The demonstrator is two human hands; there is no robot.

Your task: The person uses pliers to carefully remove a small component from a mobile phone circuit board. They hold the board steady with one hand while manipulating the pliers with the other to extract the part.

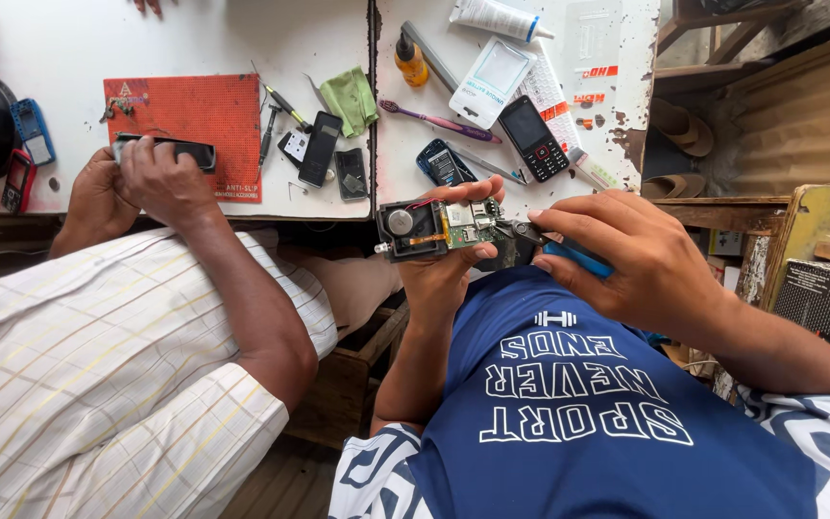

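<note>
Two hands are meeting over my lap, just below the white bench [492,183] edge. My left hand [444,269] is clamping an opened phone chassis [439,229], its long axis lying left to right, circuit board upward. My right hand [641,264], closing from the right, is gripping blue-handled pliers [545,240] whose tips are touching the chassis's right end.

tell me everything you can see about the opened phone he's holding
The opened phone is a small dark handset with its cover off, showing a green circuit board, a round silver part at the left end and thin red wire. It lies sideways above the lap, gripped in the left hand. The right hand holds a blue-handled tool to its right end.
</note>
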